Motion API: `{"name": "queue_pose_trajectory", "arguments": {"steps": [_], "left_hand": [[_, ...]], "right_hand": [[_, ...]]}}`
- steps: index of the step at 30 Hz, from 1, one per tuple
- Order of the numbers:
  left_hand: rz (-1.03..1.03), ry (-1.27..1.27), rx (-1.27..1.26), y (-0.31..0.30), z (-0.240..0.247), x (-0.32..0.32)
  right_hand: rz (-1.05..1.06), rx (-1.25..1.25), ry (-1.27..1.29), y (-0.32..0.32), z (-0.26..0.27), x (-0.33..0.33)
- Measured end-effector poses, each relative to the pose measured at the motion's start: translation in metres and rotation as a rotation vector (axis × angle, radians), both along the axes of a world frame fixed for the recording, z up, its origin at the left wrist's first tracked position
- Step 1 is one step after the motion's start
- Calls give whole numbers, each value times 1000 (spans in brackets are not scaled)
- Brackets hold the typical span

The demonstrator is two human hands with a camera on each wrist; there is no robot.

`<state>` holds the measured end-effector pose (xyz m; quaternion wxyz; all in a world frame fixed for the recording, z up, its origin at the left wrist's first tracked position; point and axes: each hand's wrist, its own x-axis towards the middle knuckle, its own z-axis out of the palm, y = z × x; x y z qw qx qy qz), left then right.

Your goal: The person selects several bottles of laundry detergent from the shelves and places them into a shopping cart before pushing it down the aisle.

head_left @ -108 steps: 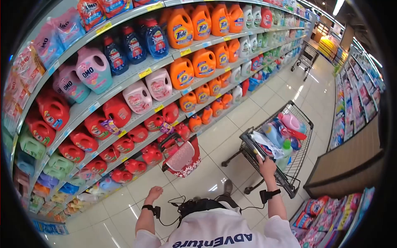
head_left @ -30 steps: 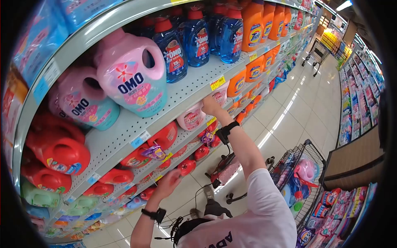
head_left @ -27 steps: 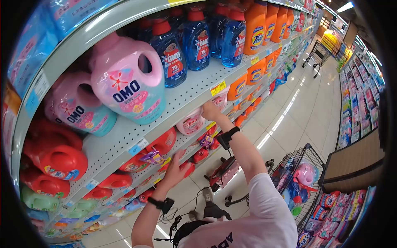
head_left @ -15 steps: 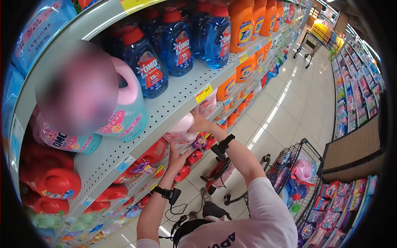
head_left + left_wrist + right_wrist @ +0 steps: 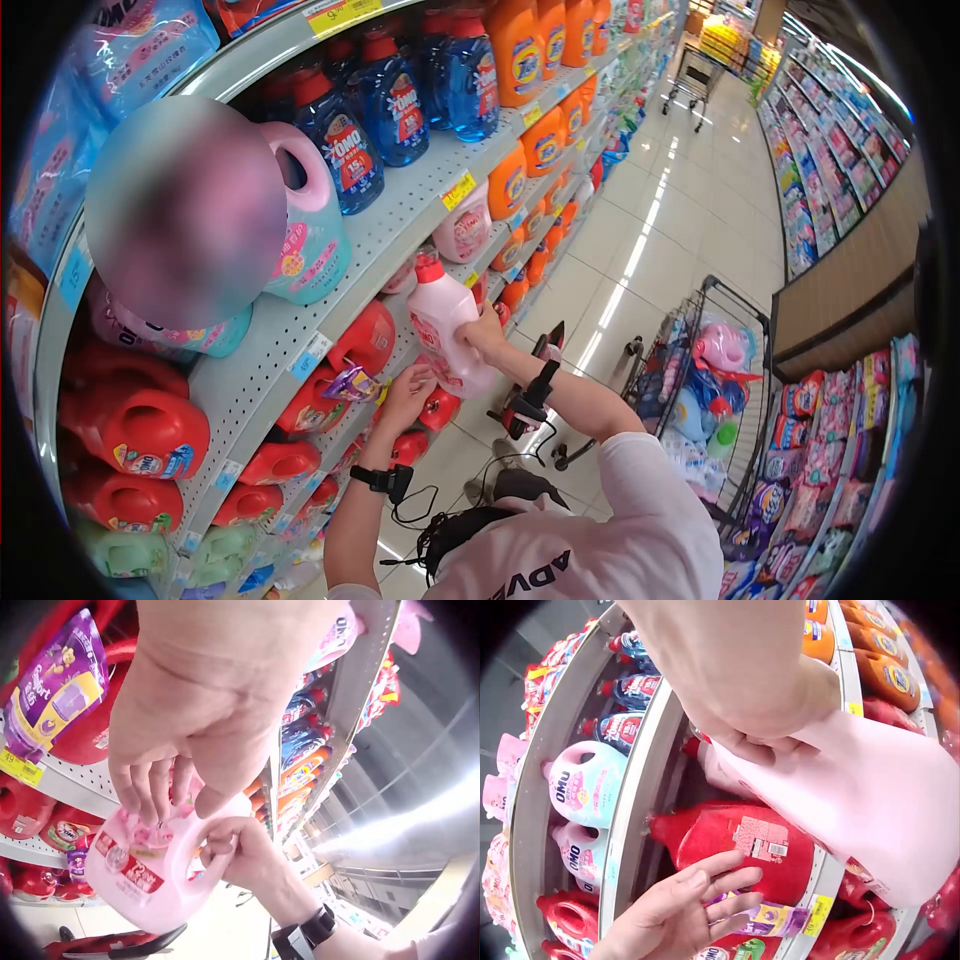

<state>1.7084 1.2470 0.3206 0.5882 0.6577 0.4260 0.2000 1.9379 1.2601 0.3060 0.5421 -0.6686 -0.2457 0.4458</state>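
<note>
A pink detergent bottle (image 5: 447, 325) with a red cap is off the shelf, tilted, in front of the lower shelves. My right hand (image 5: 486, 335) grips it by its handle; in the left wrist view those fingers (image 5: 222, 844) curl through the handle. My left hand (image 5: 408, 395) is beside the bottle's lower part, fingers loosely extended. The right wrist view shows the left hand (image 5: 686, 907) spread, apart from the pink bottle (image 5: 885, 795). Another pink bottle (image 5: 463, 228) stands on the shelf behind.
Blue bottles (image 5: 395, 105) and orange bottles (image 5: 522, 60) line the upper shelf, red bottles (image 5: 150, 435) the lower ones. A loaded shopping cart (image 5: 745, 395) stands at the right, a red basket (image 5: 535, 385) near the feet. Packets (image 5: 800, 480) fill the lower right.
The pink bottle has come off the shelf, out towards the body, in my right hand. My left hand has moved slightly down. The camera view has shifted, with more floor showing.
</note>
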Motion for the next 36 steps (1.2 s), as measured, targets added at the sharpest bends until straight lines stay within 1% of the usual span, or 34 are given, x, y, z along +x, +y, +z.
{"name": "queue_pose_trajectory", "arguments": {"steps": [2,3,5,6,7,8,9,10,11,12,13,14,15,17,18,19,20,22,23,24,25,26,28,29,30,32,33,35,36], "left_hand": [[-52,-17,28,-12,-1,-16],[-93,-31,51,-18,-3,-24],[-73,4,-69,-40,22,-34],[-89,-45,-146,-42,7,-45],[-130,-36,-139,-48,11,-52],[-160,-68,-111,-54,7,-59],[-185,-13,-150,-64,22,-62],[-211,-9,-198,-71,25,-67],[-224,-27,-237,-78,26,-70],[-223,-38,-274,-85,26,-75],[-242,-38,-273,-90,23,-78],[-247,-17,-269,-95,20,-79],[-249,9,-264,-99,16,-83],[-239,23,-256,-106,-3,-88],[-220,31,-250,-110,-11,-87],[-230,29,-244,-116,-15,-85],[-198,57,-251,-121,-18,-83],[-164,86,-253,-131,-24,-79],[-134,91,-275,-136,-29,-78],[-101,96,-299,-140,-32,-75],[-87,115,-302,-146,-31,-72],[-76,123,-304,-155,-26,-70],[88,50,-393,-169,-15,-55],[155,39,-400,-174,-20,-52],[170,31,-394,-178,-26,-47],[237,38,-413,-193,-32,-45],[254,42,-408,-202,-34,-41],[195,74,-464,-219,-33,-31],[212,84,-462,-228,-27,-24]], "right_hand": [[11,-65,21,-30,-5,-2],[-28,-77,22,-40,-20,-1],[138,-12,-112,-54,-54,16],[-4,28,-156,-81,-6,12],[-17,6,-114,-104,37,15],[-15,-49,-167,-128,78,22],[-41,-59,-154,-144,93,33],[-84,-24,-135,-169,129,42],[-94,-5,-102,-191,155,55],[-133,-12,-144,-216,188,65],[-164,-14,-186,-241,213,80],[-250,44,-258,-260,218,100],[-259,9,-385,-287,240,117],[-365,67,-390,-336,271,144],[-428,69,-453,-357,273,163],[-491,70,-515,-377,269,183],[-501,76,-516,-396,263,206],[-608,-47,-730,-431,242,254],[-607,-40,-728,-446,230,275],[-646,-134,-805,-459,216,298],[-681,-235,-877,-472,197,320],[-670,-235,-870,-487,174,340],[-714,-346,-951,-511,126,383],[-702,-339,-1003,-524,99,401],[-684,-332,-1054,-535,71,416],[-618,-332,-1075,-553,14,435],[-596,-326,-1071,-562,-7,431],[-543,-316,-1055,-569,-40,430],[-513,-323,-1035,-574,-58,428]]}}
